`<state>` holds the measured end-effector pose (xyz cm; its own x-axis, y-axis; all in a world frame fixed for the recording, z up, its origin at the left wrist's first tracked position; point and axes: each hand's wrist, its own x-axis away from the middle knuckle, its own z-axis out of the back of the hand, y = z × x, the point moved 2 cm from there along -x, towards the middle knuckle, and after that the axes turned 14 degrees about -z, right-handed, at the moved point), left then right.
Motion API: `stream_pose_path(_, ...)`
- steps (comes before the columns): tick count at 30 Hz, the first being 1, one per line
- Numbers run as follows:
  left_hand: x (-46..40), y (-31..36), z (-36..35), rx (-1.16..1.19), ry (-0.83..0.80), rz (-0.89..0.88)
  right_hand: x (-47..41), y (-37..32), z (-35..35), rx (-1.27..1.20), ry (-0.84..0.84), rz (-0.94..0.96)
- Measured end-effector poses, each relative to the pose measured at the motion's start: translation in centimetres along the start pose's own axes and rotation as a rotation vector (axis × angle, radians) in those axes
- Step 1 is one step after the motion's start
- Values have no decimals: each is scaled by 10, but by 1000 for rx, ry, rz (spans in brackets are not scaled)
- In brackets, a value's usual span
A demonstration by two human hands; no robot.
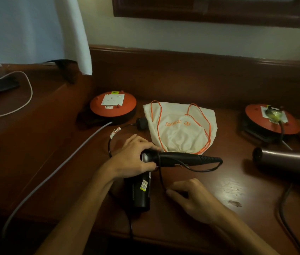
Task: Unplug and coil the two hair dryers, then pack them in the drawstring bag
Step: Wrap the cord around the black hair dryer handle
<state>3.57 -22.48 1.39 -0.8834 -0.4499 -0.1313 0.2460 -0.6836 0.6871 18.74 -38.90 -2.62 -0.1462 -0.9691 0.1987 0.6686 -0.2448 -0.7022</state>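
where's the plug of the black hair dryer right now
In the head view, the black plug lies unplugged on the wooden desk, left of centre, between the left orange extension reel and the drawstring bag.

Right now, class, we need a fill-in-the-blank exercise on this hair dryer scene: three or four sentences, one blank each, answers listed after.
1. The left hand grips the black hair dryer where its barrel meets its ____.
2. The drawstring bag has cords coloured ____.
3. The left reel's socket has ____ plugged into it.
4. The black plug lies between the left reel and the ____.

Missing words: handle; orange; nothing; bag
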Motion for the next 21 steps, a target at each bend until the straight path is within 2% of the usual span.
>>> stream_pose_path(5,-2,-11,-2,-62,-22,-17,2,1,-1,-27,6,-2)
stream_pose_path(11,-3,-12,-20,-268,139,-118,11,-4,-2,-43,60,35)
stream_pose_path(16,-4,-12,-25,-239,321,-123,28,-17,-1,-88,201,114)
stream_pose_path(21,-6,-3,-26,-264,359,-126,30,-17,-18,19,248,205)
